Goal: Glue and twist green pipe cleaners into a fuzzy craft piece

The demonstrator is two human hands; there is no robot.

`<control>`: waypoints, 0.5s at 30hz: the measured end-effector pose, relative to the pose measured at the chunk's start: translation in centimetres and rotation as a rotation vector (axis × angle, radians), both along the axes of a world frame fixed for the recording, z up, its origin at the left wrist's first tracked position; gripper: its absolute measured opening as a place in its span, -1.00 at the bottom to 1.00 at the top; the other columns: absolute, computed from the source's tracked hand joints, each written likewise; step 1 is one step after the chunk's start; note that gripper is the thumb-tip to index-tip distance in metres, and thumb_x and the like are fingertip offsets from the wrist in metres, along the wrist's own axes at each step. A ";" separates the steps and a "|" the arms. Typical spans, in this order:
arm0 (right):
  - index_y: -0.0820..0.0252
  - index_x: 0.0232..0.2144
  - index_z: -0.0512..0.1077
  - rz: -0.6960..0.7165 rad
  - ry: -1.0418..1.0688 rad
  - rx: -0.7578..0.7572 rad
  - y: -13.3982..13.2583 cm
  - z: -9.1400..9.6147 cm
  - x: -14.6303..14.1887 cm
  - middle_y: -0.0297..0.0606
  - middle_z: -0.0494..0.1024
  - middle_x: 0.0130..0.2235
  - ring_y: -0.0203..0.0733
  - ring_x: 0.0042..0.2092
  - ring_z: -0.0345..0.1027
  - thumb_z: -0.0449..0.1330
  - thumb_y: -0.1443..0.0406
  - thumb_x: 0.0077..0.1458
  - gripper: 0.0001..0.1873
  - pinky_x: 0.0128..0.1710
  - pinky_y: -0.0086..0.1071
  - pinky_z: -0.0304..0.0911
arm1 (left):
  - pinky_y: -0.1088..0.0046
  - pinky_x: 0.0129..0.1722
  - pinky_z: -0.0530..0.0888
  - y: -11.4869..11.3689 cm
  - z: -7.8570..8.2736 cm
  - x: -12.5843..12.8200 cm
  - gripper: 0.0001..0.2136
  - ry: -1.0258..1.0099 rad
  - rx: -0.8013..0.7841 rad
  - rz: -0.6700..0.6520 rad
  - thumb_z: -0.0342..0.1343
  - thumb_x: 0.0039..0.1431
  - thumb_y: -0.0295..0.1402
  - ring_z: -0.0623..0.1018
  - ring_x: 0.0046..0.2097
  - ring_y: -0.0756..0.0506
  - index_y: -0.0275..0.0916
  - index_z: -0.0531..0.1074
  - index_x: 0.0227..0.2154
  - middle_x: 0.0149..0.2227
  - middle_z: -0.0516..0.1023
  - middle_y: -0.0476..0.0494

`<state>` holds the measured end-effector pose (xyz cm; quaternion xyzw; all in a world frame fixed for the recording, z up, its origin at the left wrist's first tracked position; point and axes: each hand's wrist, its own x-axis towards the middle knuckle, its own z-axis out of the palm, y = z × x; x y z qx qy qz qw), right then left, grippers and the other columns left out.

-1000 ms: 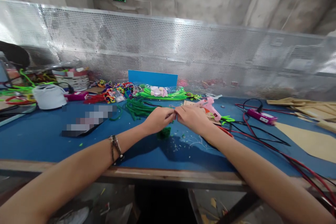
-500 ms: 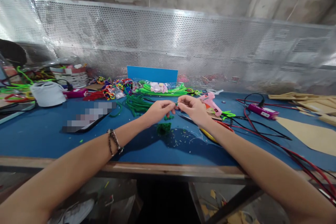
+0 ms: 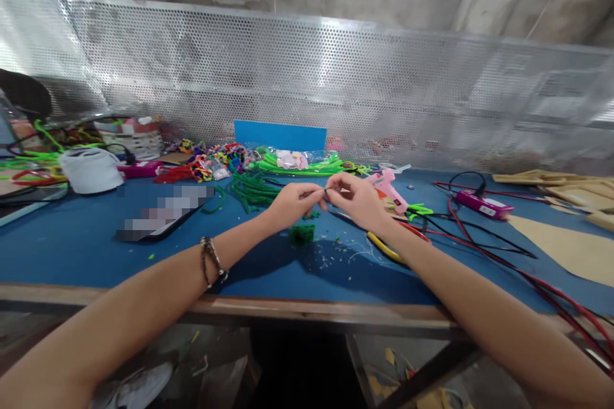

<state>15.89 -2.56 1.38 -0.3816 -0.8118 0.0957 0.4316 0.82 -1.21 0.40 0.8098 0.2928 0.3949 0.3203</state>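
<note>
My left hand (image 3: 298, 203) and my right hand (image 3: 349, 197) meet above the table, fingertips almost touching. Both are closed in a pinch on a small dark green piece (image 3: 326, 190), mostly hidden by the fingers, so its kind cannot be made out. Below them on the table lies a small dark green fuzzy clump (image 3: 302, 234), with pale clippings scattered to its right. Dark green pipe cleaners (image 3: 252, 192) lie in a loose bundle beyond my left hand. Just past my right hand rests a pink glue gun (image 3: 391, 190). Under my right forearm shows a yellow-and-red tool handle (image 3: 386, 249).
A phone (image 3: 165, 214) and a white cloth-covered container (image 3: 91, 170) are on the left. Bagged bright green pipe cleaners (image 3: 307, 165) lie at the back before a perforated metal screen (image 3: 288, 64). Right are a purple power device (image 3: 483, 204), cables and brown card sheets (image 3: 570, 243).
Both hands stay together in the pinch, with slight finger movement. The whole view has shifted a little; nothing on the table has visibly moved.
</note>
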 end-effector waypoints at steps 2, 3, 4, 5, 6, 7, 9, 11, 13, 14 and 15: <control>0.22 -0.49 0.22 0.112 0.253 -0.209 0.2 -0.1 -0.1 -0.40 0.29 -0.54 -0.39 -0.50 0.17 0.04 0.32 -0.09 -0.93 -0.48 -0.47 0.12 | 0.64 -0.61 0.21 -0.1 0.3 0.0 -0.77 -0.063 -0.036 -0.032 -0.13 0.03 -0.35 0.22 -0.64 0.13 -0.31 0.33 -0.61 -0.63 0.33 0.07; 0.21 -0.48 0.21 0.160 0.345 -0.285 0.3 -0.2 -0.2 -0.41 0.28 -0.55 -0.40 -0.50 0.18 0.05 0.29 -0.10 -0.90 -0.47 -0.46 0.12 | 0.64 -0.60 0.21 -0.1 0.3 0.1 -0.77 -0.083 -0.046 -0.039 -0.13 0.03 -0.35 0.22 -0.63 0.13 -0.32 0.34 -0.62 -0.64 0.32 0.07; 0.21 -0.47 0.21 0.194 0.413 -0.338 0.3 -0.4 -0.2 -0.42 0.28 -0.55 -0.40 -0.49 0.18 0.07 0.27 -0.11 -0.88 -0.46 -0.46 0.12 | 0.64 -0.59 0.22 -0.1 0.3 0.1 -0.77 -0.096 -0.057 -0.042 -0.12 0.03 -0.35 0.23 -0.63 0.13 -0.32 0.34 -0.62 -0.65 0.31 0.08; 0.21 -0.47 0.22 0.212 0.456 -0.369 0.4 -0.5 -0.3 -0.43 0.27 -0.56 -0.40 -0.49 0.18 0.08 0.26 -0.12 -0.86 -0.47 -0.47 0.11 | 0.64 -0.58 0.22 -0.1 0.3 0.1 -0.76 -0.105 -0.069 -0.037 -0.12 0.03 -0.35 0.23 -0.63 0.13 -0.32 0.34 -0.62 -0.66 0.31 0.08; 0.21 -0.47 0.22 0.212 0.475 -0.379 0.4 -0.6 -0.4 -0.44 0.27 -0.56 -0.41 -0.49 0.18 0.08 0.26 -0.13 -0.86 -0.47 -0.47 0.10 | 0.64 -0.59 0.22 -0.1 0.3 0.1 -0.77 -0.113 -0.081 -0.024 -0.10 0.02 -0.34 0.23 -0.63 0.13 -0.32 0.35 -0.62 -0.65 0.31 0.08; 0.21 -0.48 0.22 0.199 0.470 -0.373 0.5 -0.7 -0.4 -0.44 0.27 -0.56 -0.41 -0.49 0.17 0.09 0.26 -0.13 -0.86 -0.49 -0.48 0.09 | 0.64 -0.59 0.22 0.0 0.2 0.1 -0.78 -0.123 -0.092 -0.005 -0.09 0.01 -0.33 0.23 -0.63 0.13 -0.32 0.35 -0.62 -0.65 0.32 0.07; 0.21 -0.49 0.24 0.143 0.406 -0.315 0.4 -0.7 -0.4 -0.44 0.27 -0.56 -0.42 -0.50 0.15 0.08 0.27 -0.14 -0.88 -0.50 -0.50 0.07 | 0.63 -0.60 0.22 0.1 0.1 0.1 -0.81 -0.151 -0.119 0.037 -0.04 -0.03 -0.32 0.25 -0.61 0.12 -0.33 0.36 -0.58 -0.62 0.35 0.06; 0.22 -0.51 0.24 0.075 0.303 -0.227 0.3 -0.5 -0.4 -0.44 0.25 -0.57 -0.42 -0.52 0.13 0.06 0.31 -0.13 -0.93 -0.52 -0.50 0.06 | 0.64 -0.60 0.23 0.2 0.0 0.1 -0.85 -0.188 -0.155 0.067 0.02 -0.08 -0.33 0.27 -0.58 0.11 -0.34 0.36 -0.56 -0.59 0.36 0.04; 0.22 -0.53 0.24 0.026 0.195 -0.141 0.2 -0.3 -0.4 -0.42 0.25 -0.57 -0.41 -0.52 0.12 0.03 0.35 -0.11 -0.97 -0.53 -0.51 0.06 | 0.64 -0.60 0.24 0.3 -0.1 0.2 -0.87 -0.211 -0.194 0.087 0.04 -0.11 -0.35 0.28 -0.56 0.10 -0.34 0.34 -0.57 -0.60 0.35 0.04; 0.22 -0.53 0.24 0.009 0.139 -0.092 0.1 -0.2 -0.3 -0.41 0.26 -0.56 -0.40 -0.51 0.12 0.02 0.37 -0.11 -0.98 -0.53 -0.51 0.07 | 0.64 -0.60 0.23 0.4 -0.1 0.2 -0.88 -0.217 -0.208 0.095 0.05 -0.12 -0.37 0.28 -0.56 0.10 -0.34 0.33 -0.58 -0.60 0.34 0.04; 0.22 -0.53 0.24 -0.008 0.073 -0.033 0.1 -0.2 -0.3 -0.40 0.28 -0.54 -0.40 -0.50 0.13 0.02 0.39 -0.11 -0.97 -0.52 -0.50 0.08 | 0.64 -0.60 0.23 0.4 -0.2 0.2 -0.89 -0.218 -0.217 0.101 0.05 -0.13 -0.38 0.28 -0.57 0.10 -0.34 0.32 -0.60 -0.61 0.33 0.05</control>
